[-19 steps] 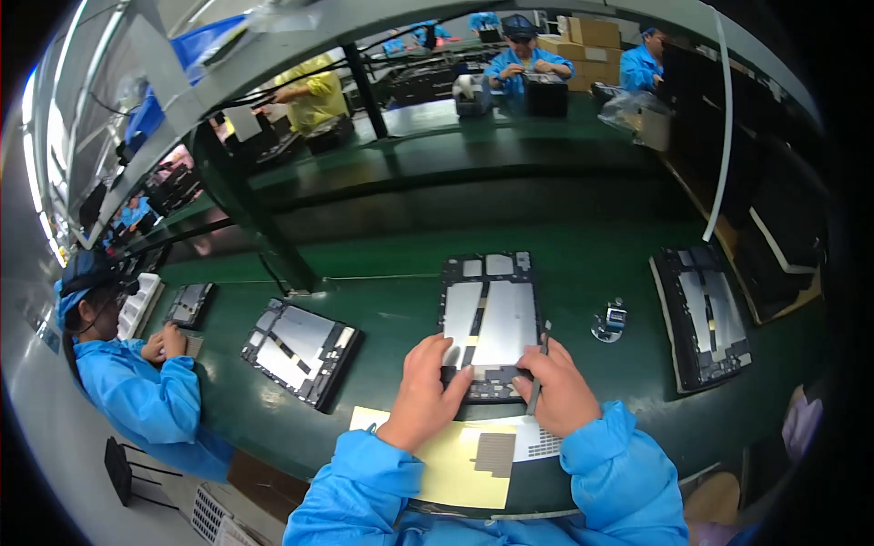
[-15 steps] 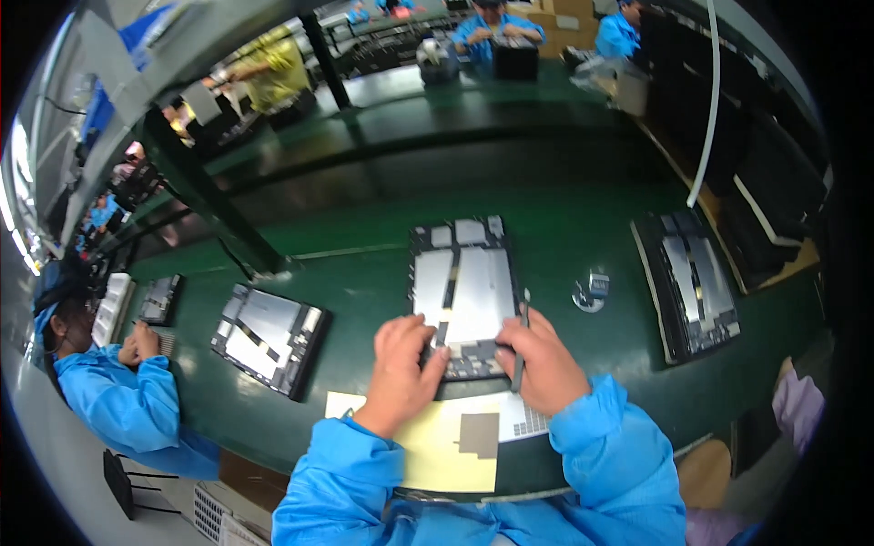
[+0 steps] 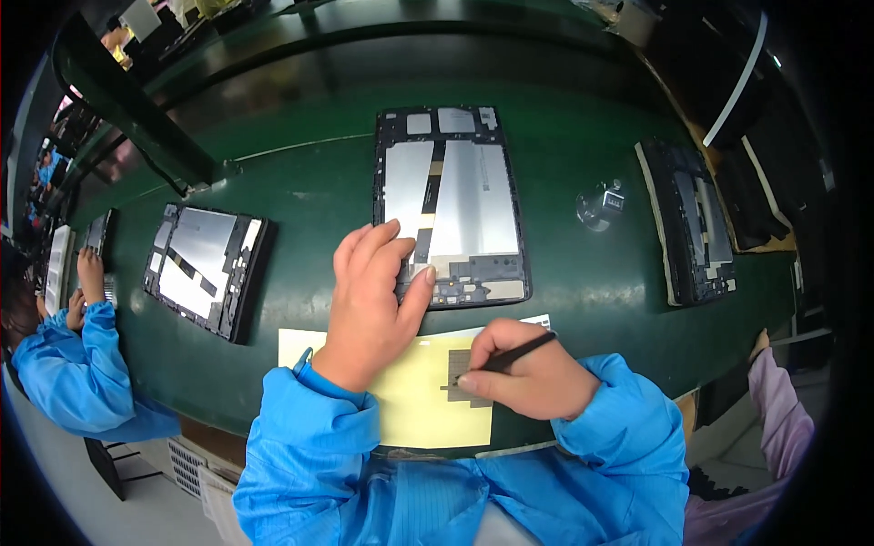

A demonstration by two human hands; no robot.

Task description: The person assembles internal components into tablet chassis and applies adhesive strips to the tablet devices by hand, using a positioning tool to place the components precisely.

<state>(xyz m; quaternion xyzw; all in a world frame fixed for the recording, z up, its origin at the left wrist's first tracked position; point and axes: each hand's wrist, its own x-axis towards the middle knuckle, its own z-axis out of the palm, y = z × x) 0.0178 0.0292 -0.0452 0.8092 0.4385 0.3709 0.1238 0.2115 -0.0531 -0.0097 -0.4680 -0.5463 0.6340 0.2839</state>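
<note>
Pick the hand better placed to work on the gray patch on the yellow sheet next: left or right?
Right, likely: the right hand holds a black tool at the gray patch on the yellow sheet, while the left hand rests on the tablet.

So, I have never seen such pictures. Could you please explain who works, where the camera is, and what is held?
There is no machine: a person works with bare hands, filmed by a wide fisheye camera on the head, so straight edges look bent. The left hand rests on the near left corner of a flat, dark-framed device with silver panels. The right hand, over a grey patch on a yellow sheet, holds a thin dark tool. Similar devices lie left and right on the green table.
</note>
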